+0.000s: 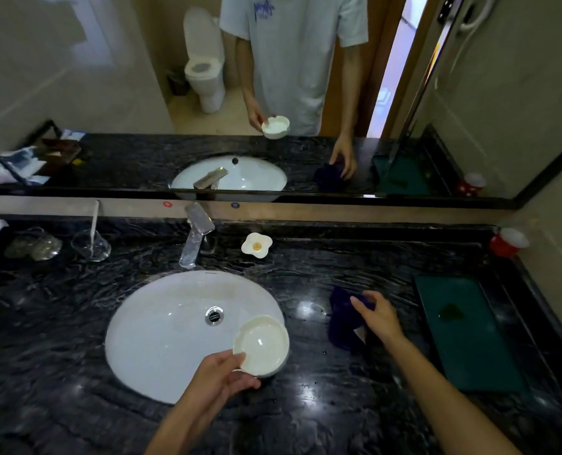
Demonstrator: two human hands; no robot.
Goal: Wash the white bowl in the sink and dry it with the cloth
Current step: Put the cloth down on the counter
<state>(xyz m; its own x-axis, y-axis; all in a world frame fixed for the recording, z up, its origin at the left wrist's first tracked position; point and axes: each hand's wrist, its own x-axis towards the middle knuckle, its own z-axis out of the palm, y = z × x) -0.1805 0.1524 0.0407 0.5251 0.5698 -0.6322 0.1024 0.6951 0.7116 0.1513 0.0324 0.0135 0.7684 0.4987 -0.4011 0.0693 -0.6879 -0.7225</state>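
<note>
My left hand (222,377) grips the near rim of the white bowl (262,344), holding it over the right edge of the white oval sink (161,336). The bowl is tilted slightly, its inside facing up. To the right, a dark blue cloth (343,323) lies crumpled on the black marble counter (59,323). My right hand (376,315) rests on the cloth with its fingers curled over the far edge; how firmly it grips I cannot tell. The chrome tap (196,236) stands behind the sink, and no water is running.
A flower-shaped white dish (256,245) sits right of the tap. A glass with a toothbrush (91,244) and clear glass items (33,247) stand at the back left. A dark green tray (467,330) lies at the right, a red cup (508,242) behind it. A mirror covers the wall.
</note>
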